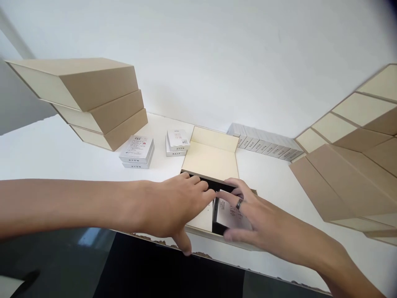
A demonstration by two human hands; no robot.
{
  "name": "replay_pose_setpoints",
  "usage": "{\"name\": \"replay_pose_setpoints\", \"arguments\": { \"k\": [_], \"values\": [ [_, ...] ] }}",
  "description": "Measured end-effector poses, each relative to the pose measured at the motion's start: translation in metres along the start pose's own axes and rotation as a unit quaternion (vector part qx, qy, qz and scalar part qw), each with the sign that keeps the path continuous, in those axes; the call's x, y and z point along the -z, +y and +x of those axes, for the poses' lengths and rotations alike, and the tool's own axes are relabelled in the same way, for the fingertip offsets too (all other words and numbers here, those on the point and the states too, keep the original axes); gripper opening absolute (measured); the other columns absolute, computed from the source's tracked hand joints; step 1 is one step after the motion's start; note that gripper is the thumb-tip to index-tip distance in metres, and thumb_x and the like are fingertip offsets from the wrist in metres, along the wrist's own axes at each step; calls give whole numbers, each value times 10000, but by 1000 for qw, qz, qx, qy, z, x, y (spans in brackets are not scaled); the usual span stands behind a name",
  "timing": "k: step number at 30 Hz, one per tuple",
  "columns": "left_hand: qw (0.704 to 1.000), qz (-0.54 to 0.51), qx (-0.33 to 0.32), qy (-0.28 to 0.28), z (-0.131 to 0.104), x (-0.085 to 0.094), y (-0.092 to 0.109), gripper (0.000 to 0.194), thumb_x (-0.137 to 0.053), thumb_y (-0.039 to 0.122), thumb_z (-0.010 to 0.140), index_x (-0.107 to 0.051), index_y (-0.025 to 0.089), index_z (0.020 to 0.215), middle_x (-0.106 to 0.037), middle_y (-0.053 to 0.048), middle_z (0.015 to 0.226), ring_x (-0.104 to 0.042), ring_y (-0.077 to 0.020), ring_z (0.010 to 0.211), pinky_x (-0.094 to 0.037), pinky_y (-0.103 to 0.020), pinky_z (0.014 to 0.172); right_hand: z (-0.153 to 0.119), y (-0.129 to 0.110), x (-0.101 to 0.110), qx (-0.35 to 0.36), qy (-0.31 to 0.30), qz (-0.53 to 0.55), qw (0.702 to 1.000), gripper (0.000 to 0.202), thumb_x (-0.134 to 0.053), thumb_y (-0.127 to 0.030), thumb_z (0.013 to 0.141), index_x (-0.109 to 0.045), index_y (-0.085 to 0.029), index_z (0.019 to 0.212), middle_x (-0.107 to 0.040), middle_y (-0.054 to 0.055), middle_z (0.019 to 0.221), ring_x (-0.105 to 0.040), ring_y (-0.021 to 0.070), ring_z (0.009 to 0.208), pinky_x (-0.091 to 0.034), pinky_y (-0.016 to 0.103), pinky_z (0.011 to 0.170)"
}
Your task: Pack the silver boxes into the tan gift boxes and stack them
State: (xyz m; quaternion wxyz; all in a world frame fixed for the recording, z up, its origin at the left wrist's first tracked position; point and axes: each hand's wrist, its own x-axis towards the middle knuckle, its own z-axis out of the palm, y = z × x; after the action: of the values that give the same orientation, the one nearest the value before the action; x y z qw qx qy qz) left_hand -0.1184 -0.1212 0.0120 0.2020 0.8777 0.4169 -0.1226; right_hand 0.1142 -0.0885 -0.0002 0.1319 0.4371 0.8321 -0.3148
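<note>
An open beige gift box (198, 230) with a dark interior sits near the table's front edge, its cream lid (214, 157) folded back toward the wall. Inside its right part lies a small white printed box (231, 215). My right hand (252, 215), with a dark ring, spans this small box, thumb at the near side and fingers at the far side. Over the box's left part is my left hand (176, 203), fingers stretched to the back rim and thumb apart at the front. A pale surface (206, 216) shows beneath it; most of it is hidden.
Two short stacks of small white boxes (138, 149) (178, 140) stand behind my left forearm. A row of similar boxes (263, 140) lines the wall. Larger beige boxes are stacked at left (102, 91) and right (350, 178). The white table (263, 174) has a chipped front edge.
</note>
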Motion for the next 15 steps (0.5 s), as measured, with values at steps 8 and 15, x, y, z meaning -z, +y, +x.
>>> {"name": "replay_pose_setpoints", "arguments": {
  "k": [8, 15],
  "values": [
    [992, 129, -8, 2, 21, -15, 12, 877, -807, 444, 781, -343, 199, 1483, -644, -124, 1160, -631, -309, 1019, -467, -399, 867, 16, -5, -2, -2, -76, -104, 992, 526, -726, -626, 693, -557, -235, 1001, -482, 27, 1076, -534, 257, 925, -460, 400, 703],
    [988, 147, 2, 56, 15, -40, 13, 671, -730, 344, 846, -427, 185, 1424, -553, -219, 1397, -619, -372, 1146, -513, -471, 902, 22, -7, -4, 49, -72, -129, 988, 298, -675, -465, 739, -571, -206, 842, -468, 31, 970, -521, 225, 845, -412, 351, 632]
  ]
}}
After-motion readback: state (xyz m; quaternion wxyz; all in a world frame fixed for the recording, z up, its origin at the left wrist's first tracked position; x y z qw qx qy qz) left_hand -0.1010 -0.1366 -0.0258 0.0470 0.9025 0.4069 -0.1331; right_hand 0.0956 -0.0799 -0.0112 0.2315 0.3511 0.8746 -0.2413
